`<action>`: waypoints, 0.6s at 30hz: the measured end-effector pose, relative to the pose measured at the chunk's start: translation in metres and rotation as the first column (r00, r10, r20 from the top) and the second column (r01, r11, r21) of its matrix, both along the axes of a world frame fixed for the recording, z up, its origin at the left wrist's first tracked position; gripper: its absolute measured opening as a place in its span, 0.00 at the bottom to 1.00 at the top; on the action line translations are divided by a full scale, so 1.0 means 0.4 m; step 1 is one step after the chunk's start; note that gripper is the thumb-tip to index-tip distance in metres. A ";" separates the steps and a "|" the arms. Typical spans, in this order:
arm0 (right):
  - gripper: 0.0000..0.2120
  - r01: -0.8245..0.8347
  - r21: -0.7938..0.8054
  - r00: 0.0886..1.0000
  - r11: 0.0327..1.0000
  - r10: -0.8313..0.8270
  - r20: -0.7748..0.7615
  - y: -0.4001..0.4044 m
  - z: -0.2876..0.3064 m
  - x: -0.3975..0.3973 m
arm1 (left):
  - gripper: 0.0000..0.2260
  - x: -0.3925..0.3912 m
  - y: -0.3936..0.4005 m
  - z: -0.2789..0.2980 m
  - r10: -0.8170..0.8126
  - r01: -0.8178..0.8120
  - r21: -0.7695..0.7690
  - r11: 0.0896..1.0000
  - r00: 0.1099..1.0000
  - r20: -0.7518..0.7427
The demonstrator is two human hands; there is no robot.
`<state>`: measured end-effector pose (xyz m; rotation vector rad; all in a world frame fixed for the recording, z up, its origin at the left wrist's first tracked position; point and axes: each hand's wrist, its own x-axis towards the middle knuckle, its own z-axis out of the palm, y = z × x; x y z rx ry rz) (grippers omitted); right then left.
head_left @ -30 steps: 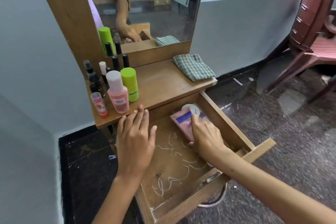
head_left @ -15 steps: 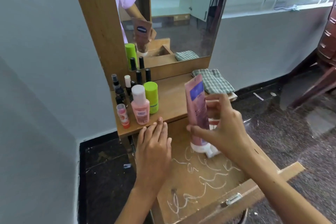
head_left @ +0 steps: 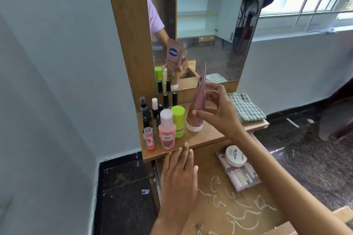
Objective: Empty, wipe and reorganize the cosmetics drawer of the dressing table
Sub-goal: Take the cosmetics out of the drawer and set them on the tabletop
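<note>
My right hand (head_left: 217, 108) grips a pink lotion tube (head_left: 196, 108) that stands cap-down on the dressing table top (head_left: 210, 135), beside a green-capped bottle (head_left: 178, 122). My left hand (head_left: 179, 175) lies flat, fingers together, on the left of the open drawer (head_left: 219, 196), fingertips touching the table's front edge. White chalk-like scribbles mark the drawer floor. In the drawer's far right part lies a clear flat case (head_left: 240, 175) with a round white jar (head_left: 235, 155) on top of it.
Several small bottles cluster at the table's left: a pink bottle (head_left: 167, 133), a small red tube (head_left: 149, 139), black nail polish bottles (head_left: 165, 101). A folded checked cloth (head_left: 246, 108) lies at the right. The mirror (head_left: 200, 25) stands behind, the wall close on the left.
My right hand lifted the pink tube out of the drawer and carried it left and away onto the table top. That uncovered the case and jar. The left hand stayed.
</note>
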<state>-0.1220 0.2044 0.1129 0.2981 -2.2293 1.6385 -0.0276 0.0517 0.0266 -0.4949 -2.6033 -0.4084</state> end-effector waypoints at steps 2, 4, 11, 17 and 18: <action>0.33 -0.056 -0.026 0.998 0.998 0.056 0.009 0.005 -0.016 -0.023 | 0.20 0.000 -0.001 0.000 -0.006 0.006 0.017 1.000 1.000 0.004; 0.33 -0.097 -0.053 0.995 0.994 0.097 0.007 0.005 -0.024 -0.034 | 0.20 -0.001 -0.002 -0.001 -0.008 0.008 0.023 1.000 1.000 0.018; 0.26 -0.049 0.010 0.999 0.999 0.049 -0.012 0.006 -0.058 -0.024 | 0.19 0.002 -0.004 0.002 -0.020 0.017 0.052 0.999 0.998 0.062; 0.27 0.034 -0.014 0.999 0.999 -0.035 -0.029 -0.010 -0.086 -0.001 | 0.16 0.001 -0.005 -0.002 -0.021 0.017 0.059 0.998 0.998 0.065; 0.26 0.031 -0.018 0.999 0.999 -0.031 -0.035 -0.014 -0.088 -0.004 | 0.16 0.001 -0.005 -0.002 -0.022 0.019 0.056 0.998 0.998 0.058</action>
